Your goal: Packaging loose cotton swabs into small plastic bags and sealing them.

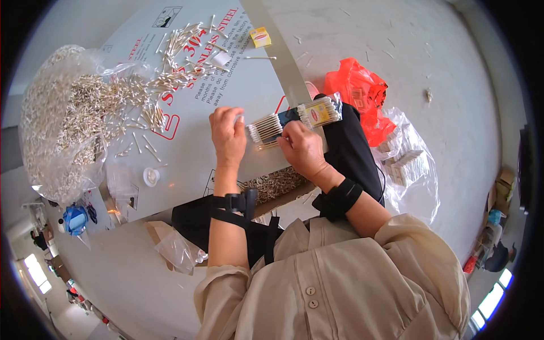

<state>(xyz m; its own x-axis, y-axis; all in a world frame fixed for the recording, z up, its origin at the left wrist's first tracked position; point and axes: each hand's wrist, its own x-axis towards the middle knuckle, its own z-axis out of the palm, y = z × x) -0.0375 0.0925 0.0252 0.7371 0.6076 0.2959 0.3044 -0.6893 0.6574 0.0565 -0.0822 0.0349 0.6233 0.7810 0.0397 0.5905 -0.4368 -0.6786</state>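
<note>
A neat row of cotton swabs [264,130] lies near the table's right edge, under clear film as far as I can tell. Just left of it is my left hand [228,137], raised a little, its fingers bent and drawn together; what they hold, if anything, is hidden. My right hand [306,150] is closed at the right end of the row, fingertips down and partly out of sight. Beyond its knuckles lies a clear pack of cotton swabs with a yellow label [321,113], reaching past the table edge. A dark blue strip [288,117] shows between row and pack.
A large clear bag of loose cotton swabs [73,119] spills onto the film-covered table [195,139]. A small yellow box [260,37] sits at the far edge. On the right are a red plastic bag [358,93] and a clear bag of white packs [408,164]. More swabs fill a box [275,186] below the table edge.
</note>
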